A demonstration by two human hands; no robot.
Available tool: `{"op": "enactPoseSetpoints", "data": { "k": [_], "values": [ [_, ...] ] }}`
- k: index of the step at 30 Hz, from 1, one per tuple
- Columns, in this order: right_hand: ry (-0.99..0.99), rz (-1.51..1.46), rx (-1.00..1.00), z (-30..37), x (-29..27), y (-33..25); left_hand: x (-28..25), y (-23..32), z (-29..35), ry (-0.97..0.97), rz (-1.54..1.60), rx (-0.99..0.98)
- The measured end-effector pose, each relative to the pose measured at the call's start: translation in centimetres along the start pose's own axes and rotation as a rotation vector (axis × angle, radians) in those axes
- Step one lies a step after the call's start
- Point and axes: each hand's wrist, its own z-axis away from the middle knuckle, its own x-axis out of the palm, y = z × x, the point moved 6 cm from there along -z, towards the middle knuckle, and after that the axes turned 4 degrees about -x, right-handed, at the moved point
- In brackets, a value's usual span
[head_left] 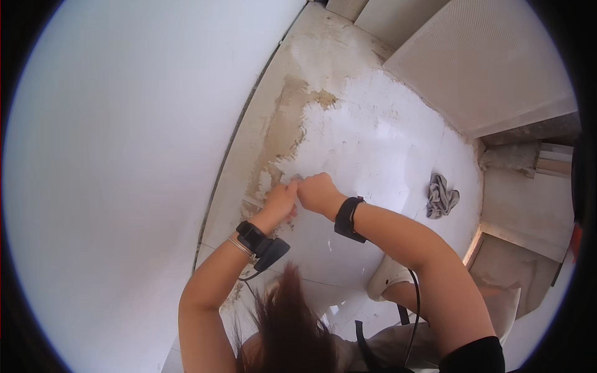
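Observation:
My left hand and my right hand meet low over the floor, both with fingers curled closed. A small greyish bit shows at their fingertips, too little of it to name. Under and around them the tiled floor is partly covered by a patchy brown film with a ragged edge. White tile shows to the right of that edge. A crumpled grey cloth lies on the floor to the right, apart from both hands.
A large white panel fills the left side, with a dark gap along the floor. At the back right stands a big pale textured board. Below it are stacked pieces. My pale clog rests near my right forearm.

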Motion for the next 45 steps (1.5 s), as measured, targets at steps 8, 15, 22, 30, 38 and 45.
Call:
{"op": "enactPoseSetpoints", "data": {
  "k": [8, 15, 22, 30, 38, 45],
  "values": [
    [0.499, -0.342, 0.374, 2.9, 4.2, -2.5, 3.6, -3.7, -0.6, -0.183, 0.316, -0.042],
    [0.542, -0.465, 0.420, -0.3, 3.4, -2.1, 1.0, -1.8, -1.4, 0.060, 0.488, 0.069],
    [0.546, -0.258, 0.405, 0.6, 5.3, -3.2, 1.8, -5.2, -1.9, 0.143, 0.462, 0.066],
    [0.434, -0.269, 0.386, -2.2, 1.9, -3.3, -1.1, -2.9, -1.7, 0.104, 0.592, 0.099],
    [0.481, -0.252, 0.469, 1.6, 5.2, -5.3, 2.0, -7.4, -2.1, 0.223, 0.304, 0.131],
    [0.524, -0.288, 0.464, -0.2, 4.4, -4.8, 0.0, -6.2, -2.5, 0.283, 0.411, 0.132]
  ]
}}
